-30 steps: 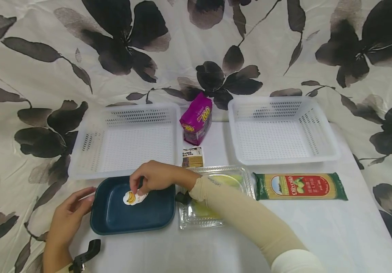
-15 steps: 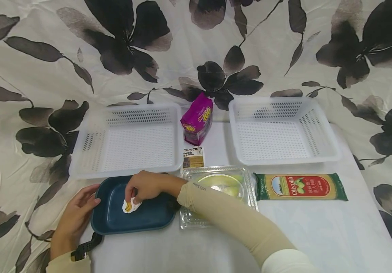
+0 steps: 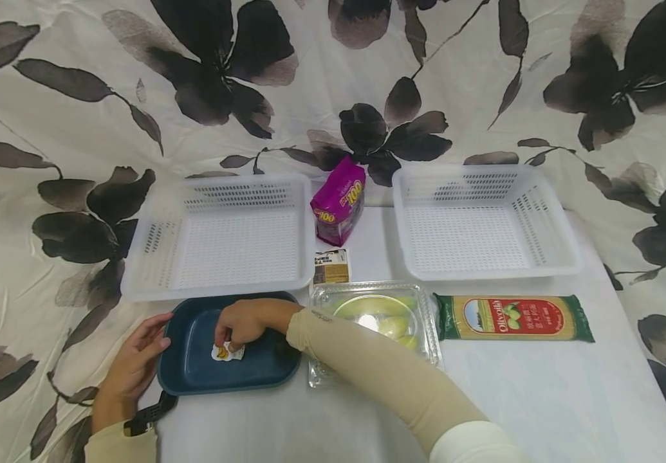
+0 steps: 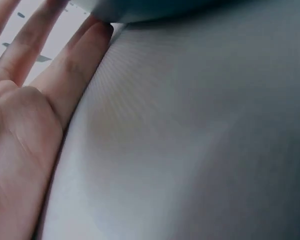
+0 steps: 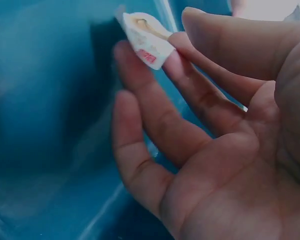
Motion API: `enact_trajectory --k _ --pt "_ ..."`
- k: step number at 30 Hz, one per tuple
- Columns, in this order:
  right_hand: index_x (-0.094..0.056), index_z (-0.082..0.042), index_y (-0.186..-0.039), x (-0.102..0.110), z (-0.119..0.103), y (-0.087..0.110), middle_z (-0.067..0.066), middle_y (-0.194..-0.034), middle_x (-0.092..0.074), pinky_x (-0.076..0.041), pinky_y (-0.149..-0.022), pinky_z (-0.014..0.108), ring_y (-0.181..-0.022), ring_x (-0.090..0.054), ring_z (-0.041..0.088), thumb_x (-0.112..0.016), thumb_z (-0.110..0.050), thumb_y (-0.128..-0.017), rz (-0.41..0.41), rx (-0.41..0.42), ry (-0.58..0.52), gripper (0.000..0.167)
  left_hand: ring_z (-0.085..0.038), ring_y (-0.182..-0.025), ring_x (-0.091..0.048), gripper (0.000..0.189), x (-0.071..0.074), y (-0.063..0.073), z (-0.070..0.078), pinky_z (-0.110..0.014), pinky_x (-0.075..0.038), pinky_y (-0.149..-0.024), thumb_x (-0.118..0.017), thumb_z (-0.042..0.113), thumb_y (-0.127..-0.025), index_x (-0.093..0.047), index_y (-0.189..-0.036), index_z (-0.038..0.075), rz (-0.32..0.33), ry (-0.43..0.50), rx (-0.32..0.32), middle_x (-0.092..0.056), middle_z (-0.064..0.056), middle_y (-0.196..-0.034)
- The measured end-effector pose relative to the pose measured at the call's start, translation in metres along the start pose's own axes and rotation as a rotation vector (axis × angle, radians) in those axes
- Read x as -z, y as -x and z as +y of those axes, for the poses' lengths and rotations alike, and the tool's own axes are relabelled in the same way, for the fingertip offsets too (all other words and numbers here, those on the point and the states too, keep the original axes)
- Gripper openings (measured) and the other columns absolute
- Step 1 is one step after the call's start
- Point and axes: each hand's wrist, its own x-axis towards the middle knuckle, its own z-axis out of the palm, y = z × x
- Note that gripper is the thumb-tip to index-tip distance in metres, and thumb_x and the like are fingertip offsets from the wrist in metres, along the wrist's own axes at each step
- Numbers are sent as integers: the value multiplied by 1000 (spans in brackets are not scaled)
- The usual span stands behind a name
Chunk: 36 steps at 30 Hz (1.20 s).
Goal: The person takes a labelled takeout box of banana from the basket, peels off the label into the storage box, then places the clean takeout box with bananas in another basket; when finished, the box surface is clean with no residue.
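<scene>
In the head view a dark blue tray [image 3: 228, 379] sits at the left front of the table. My left hand [image 3: 132, 366] touches its left side with fingers extended; in the left wrist view the fingertips of that hand [image 4: 45, 80] meet the tray's underside edge. Inside the tray, my right hand [image 3: 246, 325] holds a small white packet with a banana picture [image 3: 228, 352] at its fingertips, low over the tray floor. The right wrist view shows the packet [image 5: 149, 42] tilted against the fingers, with red print on it.
Two white perforated baskets [image 3: 225, 251] stand at the back; the right one [image 3: 466, 238] is apart. Between them are a purple bag [image 3: 341, 199] and a small brown-white box [image 3: 331, 267]. A clear fruit container [image 3: 379, 302] lies under my right forearm, beside a spaghetti pack [image 3: 515, 318].
The right hand has come down into the tray with the packet, slightly toward me. The left hand has moved in from beside the tray to its left rim.
</scene>
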Motion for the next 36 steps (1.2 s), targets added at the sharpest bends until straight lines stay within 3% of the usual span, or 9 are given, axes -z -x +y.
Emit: enact_trajectory --k 9,16,20,25,29,32,36 --pt "-69 -24 -134 -3 5 -3 -12 -127 -67 -45 -94 13 -107 -59 0 -62 -25 -102 -58 -64 17 32 -2 -129 -59 53 4 -1 -2 -14 -48 -103 -43 -22 -97 -51 -145 0 -35 45 -17 -64 7 -137" --pt "-66 -25 -137 -3 3 -5 -13 -141 -61 -38 -107 14 -134 -50 2 -55 -30 -105 -86 -44 124 34 -4 -128 -60 53 4 -1 -3 -16 -50 -101 -41 -21 -98 -51 -145 1 -55 67 -15 -64 5 -138" --pt "-63 -25 -142 -1 3 -6 -13 -145 -59 -35 -110 12 -139 -46 2 -54 -28 -106 -119 -42 140 37 -4 -128 -60 53 5 -1 -2 -15 -49 -102 -42 -21 -97 -51 -145 0 -43 62 -14 -65 5 -137" --pt "-62 -28 -142 1 6 -8 -16 -141 -60 -36 -102 9 -119 -51 -1 -50 -18 -105 -162 -46 135 40 -3 -128 -59 53 5 -1 -1 -14 -49 -102 -42 -21 -97 -51 -145 0 -35 53 -11 -64 6 -137" --pt "-73 -29 -127 2 8 -8 -11 -109 -63 -38 -84 13 -95 -50 3 -51 -22 -105 -162 -69 121 32 -2 -128 -60 53 5 0 -1 -15 -50 -101 -43 -20 -98 -51 -145 2 -23 42 11 -64 7 -137" --pt "-77 -26 -118 2 9 -9 -10 -93 -56 -37 -78 14 -87 -48 4 -53 -25 -105 -164 -61 119 27 -2 -128 -60 53 5 0 -1 -15 -50 -101 -43 -20 -98 -51 -145 2 -16 36 20 -64 8 -137" --pt "-73 -32 -128 2 9 -10 -12 -100 -59 -37 -80 11 -90 -47 2 -57 -25 -104 -192 -61 185 29 -2 -128 -59 53 5 0 -2 -15 -50 -102 -43 -20 -98 -51 -145 2 -26 48 8 -64 7 -137"
